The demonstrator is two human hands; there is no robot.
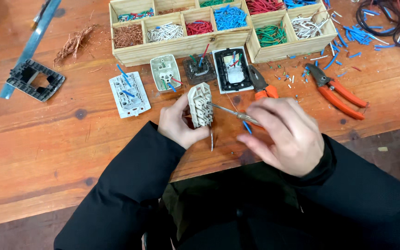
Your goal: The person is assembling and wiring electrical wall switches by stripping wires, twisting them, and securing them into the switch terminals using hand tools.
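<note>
So the bench is a worn reddish-orange wooden table with knots and scratches, and a strip of darker floor shows at the bottom left and the right edge. Along the back sit two wooden compartment trays, each slot full of cut wire bits sorted by colour: bare copper, white, red, blue, green. In front of those is a row of opened-up switch and socket modules, some with short blue and red wires sticking out. A pair of orange-handled cutters lies to the right among blue and white offcuts, and a second pair of orange-handled pliers pokes out just behind the right hand.

The person's left hand is wrapped around a cream-coloured socket insert, holding it upright just above the table edge, thumb and fingers clamped on its sides. The right hand is closed around the handle of a thin screwdriver, the shaft pointing left with the tip at the insert. Both arms are in black sleeves.

The handle is mostly buried under the fingers, so its shape is hard to make out. A coil of dark cable is cut off at the top right, and a dark plastic frame sits far left.
</note>
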